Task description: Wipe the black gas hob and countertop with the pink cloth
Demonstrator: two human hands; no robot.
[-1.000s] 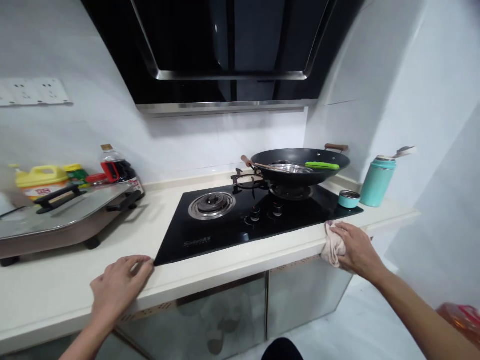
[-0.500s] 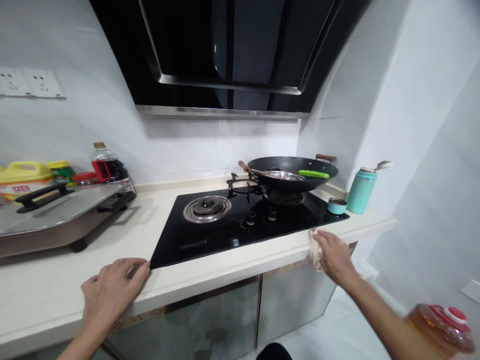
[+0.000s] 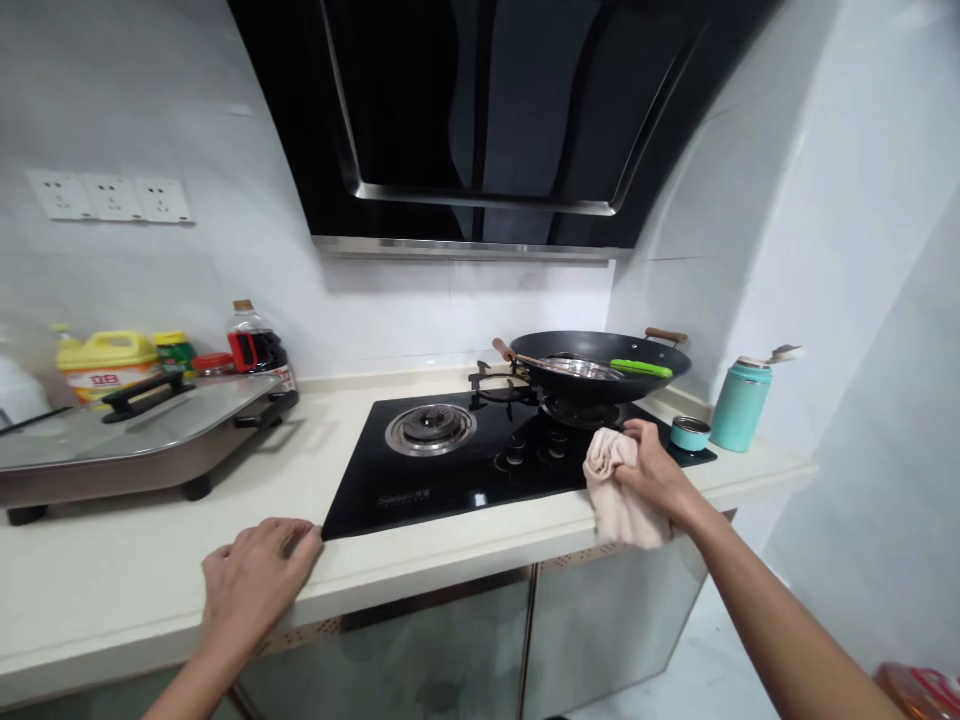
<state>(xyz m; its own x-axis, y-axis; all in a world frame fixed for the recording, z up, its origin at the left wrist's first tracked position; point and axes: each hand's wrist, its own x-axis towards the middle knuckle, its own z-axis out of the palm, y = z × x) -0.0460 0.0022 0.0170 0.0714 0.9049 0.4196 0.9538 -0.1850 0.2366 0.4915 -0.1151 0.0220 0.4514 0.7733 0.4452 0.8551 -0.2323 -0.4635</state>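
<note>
My right hand (image 3: 656, 472) is closed on a pale pink cloth (image 3: 622, 500), which hangs in folds over the front edge of the black gas cooktop (image 3: 450, 490). My left hand (image 3: 259, 575) rests on the cream countertop (image 3: 315, 430), holding nothing, its thumb at the cooktop's front left corner and apart from the fingers. Between the hands are the cooktop's two knobs (image 3: 536, 448) and a bare left burner (image 3: 431, 428). A black wok (image 3: 600, 350) sits over the right burner, with a metal lid or bowl and a bright green-handled utensil (image 3: 640, 368) in it.
A turquoise bottle (image 3: 741, 405) and its small cup (image 3: 690, 433) stand at the right. At the left are a glass-lidded electric pan (image 3: 150, 455), a yellow jug (image 3: 109, 360) and a dark sauce bottle (image 3: 256, 345). A black range hood (image 3: 480, 120) overhangs the cooktop.
My right hand has lifted the cloth up and left, from the counter's front edge to over the cooktop's edge. The left hand stays at the corner; the view has shifted slightly.
</note>
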